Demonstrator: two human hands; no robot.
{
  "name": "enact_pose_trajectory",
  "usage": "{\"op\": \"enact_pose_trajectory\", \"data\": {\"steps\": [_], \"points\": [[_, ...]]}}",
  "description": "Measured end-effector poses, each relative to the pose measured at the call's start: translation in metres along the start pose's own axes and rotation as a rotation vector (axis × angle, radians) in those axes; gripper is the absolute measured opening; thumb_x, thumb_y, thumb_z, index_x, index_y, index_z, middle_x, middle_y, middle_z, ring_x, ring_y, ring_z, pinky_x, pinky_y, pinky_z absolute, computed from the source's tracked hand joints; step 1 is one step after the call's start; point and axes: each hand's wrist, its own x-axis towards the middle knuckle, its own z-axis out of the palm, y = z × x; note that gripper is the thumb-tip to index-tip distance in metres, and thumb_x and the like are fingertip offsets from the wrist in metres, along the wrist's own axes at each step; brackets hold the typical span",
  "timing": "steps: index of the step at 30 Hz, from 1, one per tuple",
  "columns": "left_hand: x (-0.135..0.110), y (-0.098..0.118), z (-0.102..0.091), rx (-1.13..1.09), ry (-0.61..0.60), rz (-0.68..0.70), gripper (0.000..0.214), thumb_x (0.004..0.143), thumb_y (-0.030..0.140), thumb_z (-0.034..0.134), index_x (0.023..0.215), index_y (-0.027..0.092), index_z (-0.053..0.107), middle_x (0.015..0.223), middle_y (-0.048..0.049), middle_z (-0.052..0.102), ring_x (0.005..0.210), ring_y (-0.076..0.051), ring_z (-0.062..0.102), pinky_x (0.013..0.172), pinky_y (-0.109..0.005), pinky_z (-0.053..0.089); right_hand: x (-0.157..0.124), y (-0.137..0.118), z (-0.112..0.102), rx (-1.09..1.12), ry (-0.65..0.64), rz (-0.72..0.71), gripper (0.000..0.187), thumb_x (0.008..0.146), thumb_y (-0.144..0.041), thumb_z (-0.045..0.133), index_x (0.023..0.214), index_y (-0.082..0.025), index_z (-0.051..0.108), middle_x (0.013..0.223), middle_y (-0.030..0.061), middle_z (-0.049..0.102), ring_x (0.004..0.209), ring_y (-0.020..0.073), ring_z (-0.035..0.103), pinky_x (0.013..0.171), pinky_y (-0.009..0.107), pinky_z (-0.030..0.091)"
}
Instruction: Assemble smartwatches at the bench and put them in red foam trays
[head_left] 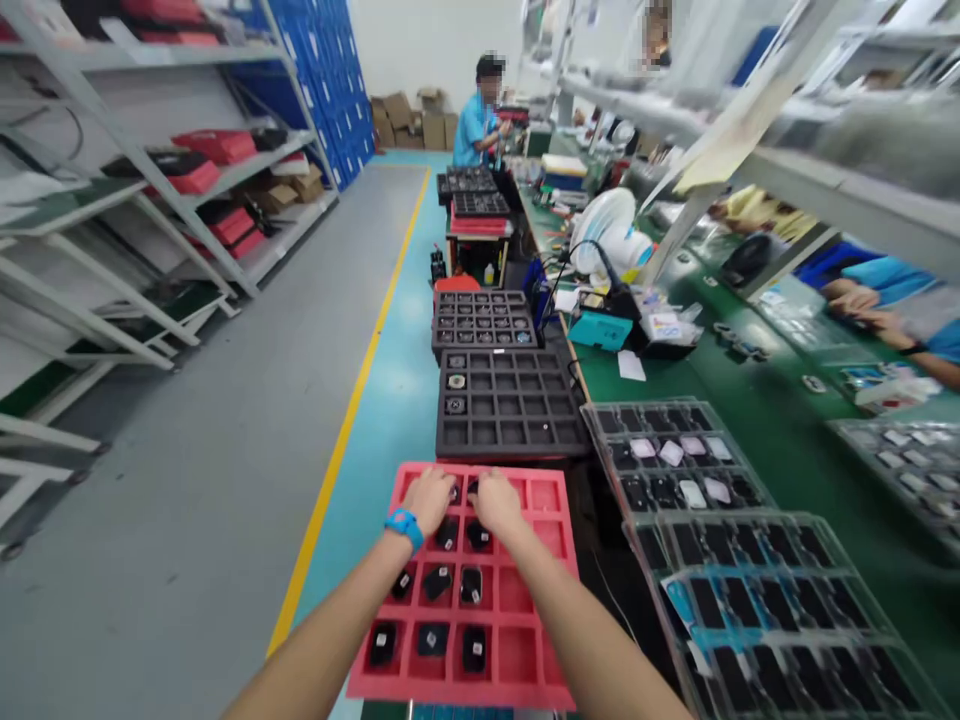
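Note:
A red foam tray [517,645] with square compartments lies in front of me. Several small black watch-like devices [474,650], rounded squares with white labels, sit in its left and middle columns. My left hand [430,500], a blue band on its wrist, reaches into the far row with fingers closed around one such device, partly hidden. Beside it, my right hand [497,502] is closed at the neighbouring compartment, fingertips on another dark device that barely shows. Compartments on the tray's right side hold nothing visible.
Beyond the red tray stand black foam trays [510,435], some holding round watch-like pieces. Clear plastic trays [757,520] of dark parts lie on the green bench at right, near a white fan [604,230]. A person [471,130] sits far ahead; shelves [247,165] line the left.

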Motion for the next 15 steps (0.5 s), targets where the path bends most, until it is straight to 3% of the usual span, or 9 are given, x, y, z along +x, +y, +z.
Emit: {"op": "enact_pose_trajectory", "data": {"steps": [4, 7, 10, 15], "points": [[0.004, -0.001, -0.005, -0.001, 0.015, -0.036, 0.022, 0.095, 0.032, 0.068, 0.109, 0.015, 0.067, 0.124, -0.0094, 0.064, 0.120, -0.027, 0.059, 0.104, -0.051, 0.048, -0.003, -0.015, 0.004, 0.053, 0.061, 0.018, 0.029, 0.088, -0.013, 0.063, 0.116, -0.011, 0.065, 0.129, 0.0235, 0.063, 0.115, 0.0315, 0.067, 0.092, 0.038, 0.053], [0.002, -0.002, -0.001, -0.081, 0.030, -0.066, 0.019, 0.092, 0.029, 0.069, 0.105, 0.015, 0.066, 0.126, -0.0095, 0.063, 0.123, -0.028, 0.056, 0.106, -0.051, 0.045, -0.005, -0.017, 0.012, 0.144, 0.081, 0.000, 0.024, 0.091, -0.006, 0.052, 0.110, -0.013, 0.065, 0.119, 0.0208, 0.069, 0.116, 0.0301, 0.065, 0.097, 0.040, 0.050], [-0.006, -0.003, 0.005, -0.218, 0.090, -0.099, 0.011, 0.088, 0.020, 0.067, 0.098, 0.018, 0.066, 0.124, -0.0088, 0.065, 0.127, -0.030, 0.052, 0.108, -0.050, 0.043, -0.005, -0.010, 0.017, 0.285, 0.103, -0.010, 0.022, 0.089, -0.005, 0.054, 0.105, -0.016, 0.065, 0.113, 0.0165, 0.073, 0.114, 0.0286, 0.066, 0.099, 0.041, 0.050], [-0.018, -0.007, 0.010, -0.566, 0.271, -0.175, 0.011, 0.086, 0.023, 0.060, 0.095, 0.021, 0.065, 0.105, -0.0088, 0.072, 0.113, -0.028, 0.062, 0.105, -0.044, 0.048, -0.009, 0.010, 0.018, 0.568, 0.172, 0.021, 0.015, 0.095, -0.020, 0.055, 0.107, -0.017, 0.062, 0.102, 0.0089, 0.076, 0.094, 0.0212, 0.073, 0.081, 0.030, 0.058]]}}
